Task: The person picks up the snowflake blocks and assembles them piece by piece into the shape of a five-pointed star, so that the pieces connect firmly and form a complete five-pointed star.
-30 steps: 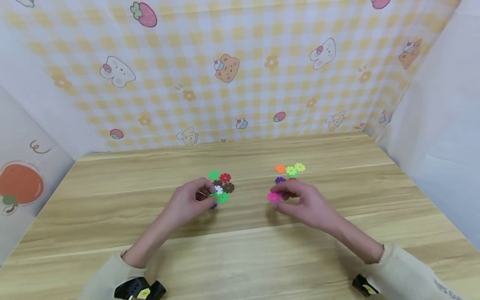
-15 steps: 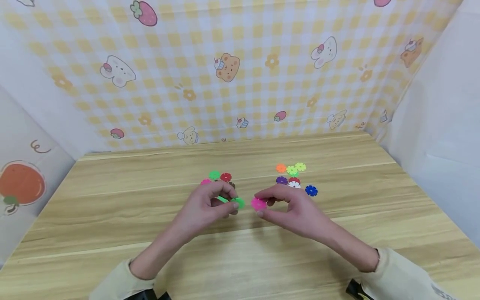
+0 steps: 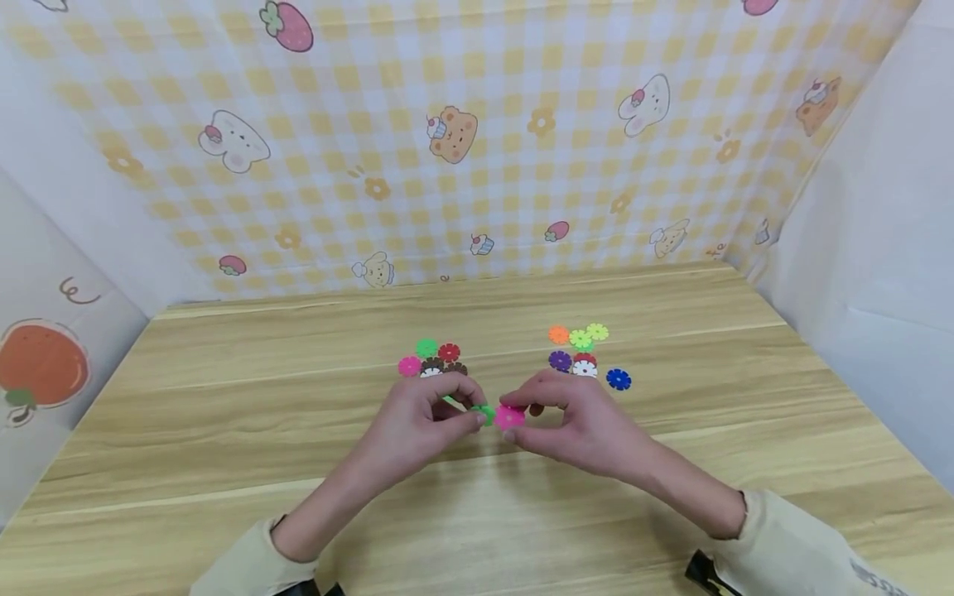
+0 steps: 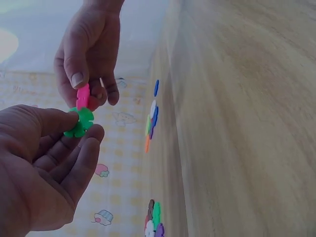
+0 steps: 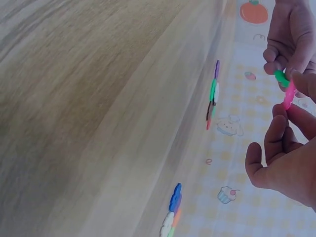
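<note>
My left hand [image 3: 428,422] pinches a green notched snowflake disc [image 3: 486,415] between thumb and fingers. Facing it, my right hand [image 3: 581,422] grips a pink snowflake disc [image 3: 510,416] by its edge. Both discs are held above the table, rim against rim. In the left wrist view, the pink disc [image 4: 83,96] stands edge-on at an angle to the flat green disc [image 4: 80,123]. Whether their slots are engaged I cannot tell. The right wrist view also has the green disc [image 5: 282,78] meeting the pink one [image 5: 290,96].
Behind my left hand lies a group of loose discs, including a red disc [image 3: 449,353] and a pink one [image 3: 409,366]. Another group behind my right hand has an orange disc [image 3: 559,334], a white disc [image 3: 585,368] and a blue disc [image 3: 619,379]. The wooden table [image 3: 477,530] meets a checked cloth [image 3: 507,174].
My left hand has picked the green disc from the left group and carried it right. My right hand has brought the pink disc left, and the two discs have come together.
</note>
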### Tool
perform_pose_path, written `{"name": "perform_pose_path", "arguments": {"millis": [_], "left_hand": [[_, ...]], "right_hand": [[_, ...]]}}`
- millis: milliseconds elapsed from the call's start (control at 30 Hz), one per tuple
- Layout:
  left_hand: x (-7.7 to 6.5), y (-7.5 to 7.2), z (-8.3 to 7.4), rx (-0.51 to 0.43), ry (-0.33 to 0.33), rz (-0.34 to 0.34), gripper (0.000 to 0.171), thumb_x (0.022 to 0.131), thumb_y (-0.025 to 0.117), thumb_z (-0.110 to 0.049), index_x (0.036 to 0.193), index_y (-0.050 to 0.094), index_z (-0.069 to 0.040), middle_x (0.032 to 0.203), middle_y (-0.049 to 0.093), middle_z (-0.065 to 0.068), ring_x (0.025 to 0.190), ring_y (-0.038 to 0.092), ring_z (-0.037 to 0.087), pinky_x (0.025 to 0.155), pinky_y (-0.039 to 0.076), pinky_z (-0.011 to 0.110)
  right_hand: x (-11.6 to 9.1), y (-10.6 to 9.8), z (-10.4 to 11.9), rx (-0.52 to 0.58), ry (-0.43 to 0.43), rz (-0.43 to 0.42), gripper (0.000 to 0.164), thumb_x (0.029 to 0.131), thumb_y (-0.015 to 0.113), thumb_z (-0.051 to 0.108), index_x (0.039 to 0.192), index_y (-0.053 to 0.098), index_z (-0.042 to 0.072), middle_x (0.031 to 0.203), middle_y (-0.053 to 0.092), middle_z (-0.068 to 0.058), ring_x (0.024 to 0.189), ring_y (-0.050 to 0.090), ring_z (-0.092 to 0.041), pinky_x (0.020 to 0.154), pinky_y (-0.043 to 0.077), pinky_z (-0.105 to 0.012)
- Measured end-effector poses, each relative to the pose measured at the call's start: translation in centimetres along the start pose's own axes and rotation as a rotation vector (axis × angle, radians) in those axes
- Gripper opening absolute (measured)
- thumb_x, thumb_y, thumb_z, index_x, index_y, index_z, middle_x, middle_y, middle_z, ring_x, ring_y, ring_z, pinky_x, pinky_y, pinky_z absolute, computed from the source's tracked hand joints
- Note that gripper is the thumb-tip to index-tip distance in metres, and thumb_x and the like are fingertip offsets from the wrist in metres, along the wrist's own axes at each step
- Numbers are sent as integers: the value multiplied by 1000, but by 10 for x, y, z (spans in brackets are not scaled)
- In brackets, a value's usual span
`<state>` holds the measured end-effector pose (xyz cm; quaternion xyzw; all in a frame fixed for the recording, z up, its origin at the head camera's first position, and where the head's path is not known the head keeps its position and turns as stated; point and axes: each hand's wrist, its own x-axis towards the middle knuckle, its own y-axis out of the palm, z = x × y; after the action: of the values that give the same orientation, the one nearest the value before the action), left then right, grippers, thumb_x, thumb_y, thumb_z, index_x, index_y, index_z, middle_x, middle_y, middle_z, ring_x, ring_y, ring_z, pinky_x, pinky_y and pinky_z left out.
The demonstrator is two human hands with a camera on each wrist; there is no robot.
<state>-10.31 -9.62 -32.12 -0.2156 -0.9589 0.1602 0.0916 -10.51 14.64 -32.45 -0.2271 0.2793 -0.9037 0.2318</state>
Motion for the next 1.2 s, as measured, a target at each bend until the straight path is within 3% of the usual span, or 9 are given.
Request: {"name": "perform_pose_path", "arguments": {"millis": [233, 467, 567, 700, 833, 1033, 1200], "left_hand": [[1, 1, 0, 29, 16, -36, 9, 91, 76, -8, 96, 77, -15, 95, 73, 1, 85, 73, 29, 73, 60, 28], [2, 2, -1, 64, 25, -12, 14, 93, 76, -10, 94, 79, -23, 80, 69, 3, 63, 50, 11, 53, 38, 18], [2, 4, 1, -11, 19, -1, 13, 93, 75, -9, 94, 79, -21, 82, 70, 4, 65, 56, 15, 56, 44, 18], [4, 7, 2, -208, -6, -1, 8, 94, 73, -6, 100, 78, -7, 92, 74, 8, 79, 72, 24, 76, 62, 28], [6, 11, 1, -355, -45, -21, 14, 95, 71, -3, 106, 75, 3, 98, 75, 14, 84, 76, 19, 83, 62, 37], [3, 11, 2, -393, -73, -62, 18, 95, 71, -5, 109, 74, 6, 97, 76, 9, 83, 75, 15, 81, 63, 35], [0, 7, 1, -417, -70, -12, 20, 96, 71, -5, 109, 73, 8, 96, 76, 7, 81, 76, 15, 79, 63, 35]], "right_hand": [[1, -1, -1, 15, -32, -12, 23, 89, 81, 15, 112, 79, 15, 102, 74, 10, 92, 64, -10, 72, 58, -31], [-3, -3, -1, 45, -19, 2, 18, 91, 80, 19, 109, 81, 19, 101, 71, 10, 88, 65, -9, 63, 57, -29], [-7, 1, -3, 96, 14, -22, 21, 92, 78, 19, 112, 80, 15, 106, 71, 7, 90, 67, -10, 67, 60, -30], [-13, 8, -5, 151, -2, -104, 23, 93, 76, 13, 115, 79, 8, 110, 72, 1, 94, 70, -12, 71, 61, -30], [-14, 11, -6, 149, -55, -181, 21, 93, 75, 7, 113, 79, 6, 108, 74, -1, 96, 69, -14, 72, 61, -30], [-10, 9, -2, 107, -48, -180, 17, 92, 76, 9, 108, 82, 10, 102, 75, 4, 111, 68, -21, 96, 56, -30], [-7, 6, 1, 193, -34, -99, 15, 91, 77, 7, 105, 82, 8, 97, 73, 4, 108, 69, -20, 108, 50, -35]]}}
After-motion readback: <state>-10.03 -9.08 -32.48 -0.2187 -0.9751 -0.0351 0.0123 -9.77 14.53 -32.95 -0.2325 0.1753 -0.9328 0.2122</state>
